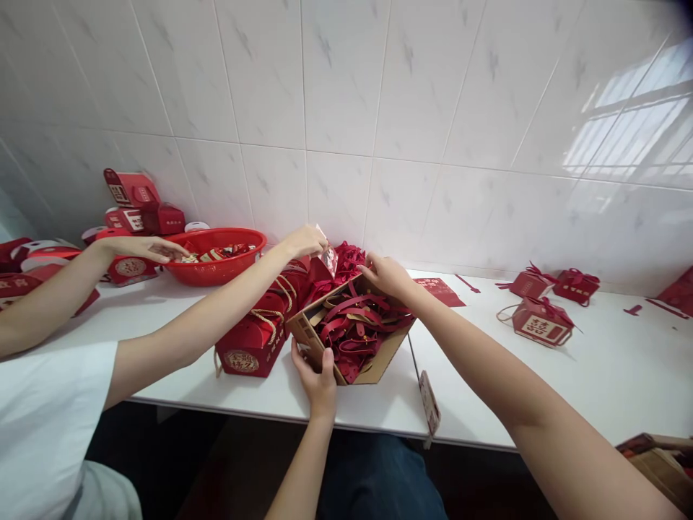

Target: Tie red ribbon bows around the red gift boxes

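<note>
A brown cardboard box [379,361] full of red ribbon strips [354,325] sits tilted on the white table [595,390]. My left hand [317,379] grips the box's near edge, fingers wrapped over the rim. At the box's far corner, my right hand [387,276] has its fingers curled down among the ribbons; what they pinch is hidden. A person in a white shirt on my left reaches two arms across: one hand [306,240] holds a small packet above red gift boxes [254,343], the other hand [149,248] is at a red plastic basket [216,253].
More red gift boxes are stacked at the far left [135,202] and stand at the right [541,321]. A flat red card [439,291] lies behind the box. A small tag [429,401] hangs at the table's front edge. A white tiled wall backs the table.
</note>
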`<act>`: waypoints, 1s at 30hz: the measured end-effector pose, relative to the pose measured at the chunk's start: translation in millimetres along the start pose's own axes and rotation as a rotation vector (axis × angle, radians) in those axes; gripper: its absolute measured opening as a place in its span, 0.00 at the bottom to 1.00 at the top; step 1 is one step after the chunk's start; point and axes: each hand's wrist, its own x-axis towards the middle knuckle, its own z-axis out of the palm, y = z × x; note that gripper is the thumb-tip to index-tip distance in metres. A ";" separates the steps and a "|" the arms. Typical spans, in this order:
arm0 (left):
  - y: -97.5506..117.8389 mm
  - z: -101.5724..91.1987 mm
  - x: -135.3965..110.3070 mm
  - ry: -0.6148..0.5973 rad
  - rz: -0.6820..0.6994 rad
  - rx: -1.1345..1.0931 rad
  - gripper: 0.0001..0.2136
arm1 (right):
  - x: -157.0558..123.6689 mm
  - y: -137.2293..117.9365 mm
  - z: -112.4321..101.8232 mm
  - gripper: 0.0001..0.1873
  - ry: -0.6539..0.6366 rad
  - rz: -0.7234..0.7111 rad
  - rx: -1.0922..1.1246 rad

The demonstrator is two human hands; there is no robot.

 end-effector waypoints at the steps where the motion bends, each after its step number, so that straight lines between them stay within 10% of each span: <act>1: -0.1 0.2 -0.1 0.000 -0.001 0.000 0.37 | 0.7 -0.4 0.5 0.14 -0.004 -0.009 0.000; 19: 11.1 2.4 5.0 0.040 -0.048 0.046 0.40 | -20.7 -13.2 -25.0 0.22 0.153 0.124 0.050; 25: 8.6 5.3 10.0 0.065 0.000 0.077 0.40 | -132.7 -30.2 -52.3 0.07 0.326 0.083 0.424; 30: 5.1 6.7 13.2 0.066 0.029 0.078 0.41 | -265.9 -28.8 -12.5 0.13 0.284 0.530 0.590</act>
